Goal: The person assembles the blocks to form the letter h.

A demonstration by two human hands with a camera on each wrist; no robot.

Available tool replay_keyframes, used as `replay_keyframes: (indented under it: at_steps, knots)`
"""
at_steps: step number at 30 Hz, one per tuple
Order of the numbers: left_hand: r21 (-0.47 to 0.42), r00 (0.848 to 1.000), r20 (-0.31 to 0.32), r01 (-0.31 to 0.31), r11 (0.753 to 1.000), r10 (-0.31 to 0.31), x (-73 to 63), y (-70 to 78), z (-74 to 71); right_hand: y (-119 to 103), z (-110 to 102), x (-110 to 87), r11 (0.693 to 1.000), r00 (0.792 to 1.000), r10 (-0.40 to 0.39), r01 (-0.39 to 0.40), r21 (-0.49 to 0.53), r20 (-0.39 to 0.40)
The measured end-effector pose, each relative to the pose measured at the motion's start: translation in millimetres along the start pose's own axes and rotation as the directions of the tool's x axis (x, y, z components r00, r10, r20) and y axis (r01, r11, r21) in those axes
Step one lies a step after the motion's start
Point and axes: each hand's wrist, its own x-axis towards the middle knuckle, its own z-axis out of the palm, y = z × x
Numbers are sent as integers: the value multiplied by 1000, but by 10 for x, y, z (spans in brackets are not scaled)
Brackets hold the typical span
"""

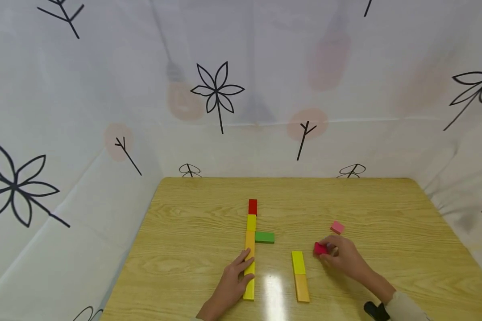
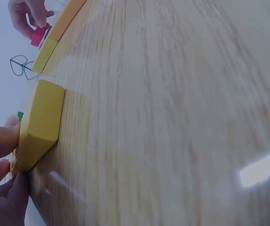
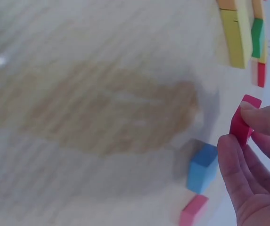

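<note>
My left hand rests on the lower part of a row of end-to-end blocks, fingers laid over it and thumb touching a yellow block. Up the row come an orange block, another yellow one and a dark red block. A green block lies crosswise against the row's right side. Farther right, my right hand pinches a crimson block between thumb and fingers. Near those fingers in the right wrist view are a blue block and a pink block.
Between the hands, a shorter row joins a yellow block to an orange block. All lie on a wood-grain table. A white cloth printed with plants stands behind and at the sides.
</note>
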Motion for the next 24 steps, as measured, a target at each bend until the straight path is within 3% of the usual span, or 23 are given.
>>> replay_keyframes:
  at_steps: [12, 24]
  knots:
    - [-3, 1000, 5, -7, 1000, 7, -1, 2, -19, -95, 79, 239, 998, 999, -49, 49, 31, 18]
    - [-7, 999, 22, 35, 999, -35, 8, 19, -29, -196, 125, 376, 996, 995, -80, 78, 43, 65]
